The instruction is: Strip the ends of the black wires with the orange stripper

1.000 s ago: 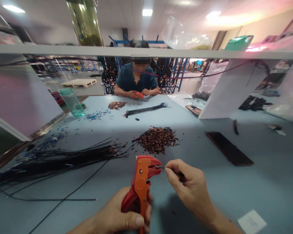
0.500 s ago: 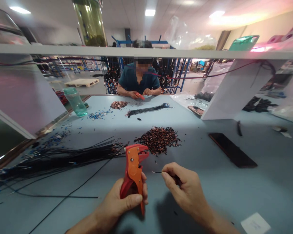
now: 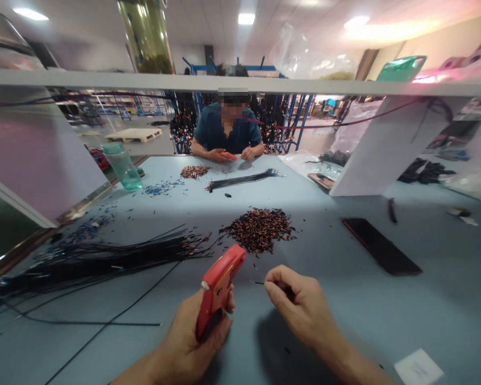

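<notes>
My left hand (image 3: 196, 334) is wrapped round the handles of a red and orange wire stripper (image 3: 220, 283), its head tilted up and to the right. To the right, my right hand (image 3: 300, 305) pinches a short piece of thin black wire (image 3: 259, 283), whose tip points left toward the tool without touching it. Just beyond both hands lies a pile of short black and copper offcuts (image 3: 262, 230). A bundle of long black wires (image 3: 116, 262) stretches across the table on the left, and loose single wires lie in front of it.
A black phone (image 3: 380, 246) lies on the right, with a white paper square (image 3: 419, 368) nearer me. Across the table a co-worker (image 3: 226, 128) holds a red tool beside a smaller wire bundle (image 3: 242, 180). A green bottle (image 3: 122, 167) stands left. A shelf (image 3: 240, 84) spans overhead.
The wire stripper has turned in my left hand, so its red top edge now faces me more and its head leans right. The wire in my right hand shows a shorter tip.
</notes>
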Available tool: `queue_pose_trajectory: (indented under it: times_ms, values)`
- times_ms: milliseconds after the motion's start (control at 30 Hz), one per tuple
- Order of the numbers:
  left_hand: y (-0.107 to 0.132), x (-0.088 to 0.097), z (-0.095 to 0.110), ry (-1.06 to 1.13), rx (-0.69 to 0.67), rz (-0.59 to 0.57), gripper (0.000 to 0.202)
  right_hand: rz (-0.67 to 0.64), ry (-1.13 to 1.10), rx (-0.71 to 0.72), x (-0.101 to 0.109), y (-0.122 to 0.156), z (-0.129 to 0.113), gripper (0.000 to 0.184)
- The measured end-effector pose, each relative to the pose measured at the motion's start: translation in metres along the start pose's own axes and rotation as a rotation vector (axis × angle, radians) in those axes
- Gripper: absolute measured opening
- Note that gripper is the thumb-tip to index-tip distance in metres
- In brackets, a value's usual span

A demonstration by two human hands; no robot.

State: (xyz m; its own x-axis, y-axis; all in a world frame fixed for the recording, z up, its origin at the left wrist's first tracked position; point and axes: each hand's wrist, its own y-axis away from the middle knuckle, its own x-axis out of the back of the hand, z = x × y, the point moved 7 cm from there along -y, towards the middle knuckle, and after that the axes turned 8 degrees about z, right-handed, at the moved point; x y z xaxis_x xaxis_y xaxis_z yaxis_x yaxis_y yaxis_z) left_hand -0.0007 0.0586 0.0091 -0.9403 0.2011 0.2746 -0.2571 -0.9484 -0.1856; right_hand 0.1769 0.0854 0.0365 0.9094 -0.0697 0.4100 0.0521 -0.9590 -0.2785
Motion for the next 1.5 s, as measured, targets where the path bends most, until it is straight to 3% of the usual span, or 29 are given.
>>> queue_pose_trajectory:
  times_ms: [200, 567, 700, 833, 967, 1133, 1333, 1500]
  values:
    - [-0.001, -0.001, 0.004, 0.003, -0.016, 0.021, 0.017, -0.007, -0.037, 0.006, -0.001, 0.001, -0.005, 0.020]
    - [-0.002, 0.014, 0.006, -0.026, -0.054, 0.202, 0.020, -0.002, -0.037, -0.018, -0.001, 0.001, -0.001, 0.018]
    - [0.003, 0.004, 0.006, 0.156, 0.013, 0.095, 0.024, 0.019, -0.053, -0.030, 0.002, 0.001, 0.000, 0.017]
    - [0.004, -0.013, 0.004, 0.570, 0.210, -0.046, 0.030, 0.057, -0.045, -0.005, 0.010, 0.001, -0.003, 0.018]
    - [0.002, -0.026, 0.001, 0.787, 0.372, -0.119, 0.038, 0.086, -0.028, 0.046, 0.012, 0.002, -0.007, 0.019]
    - [0.005, -0.034, -0.001, 0.839, 0.469, -0.197, 0.043, 0.075, 0.013, 0.115, 0.008, 0.004, -0.012, 0.020]
    - [0.007, -0.036, -0.006, 0.783, 0.464, -0.237, 0.046, 0.120, 0.094, 0.223, 0.007, 0.007, -0.016, 0.020]
    - [0.010, -0.036, -0.007, 0.689, 0.388, -0.237, 0.047, 0.085, 0.074, 0.097, 0.004, 0.005, -0.006, 0.020]
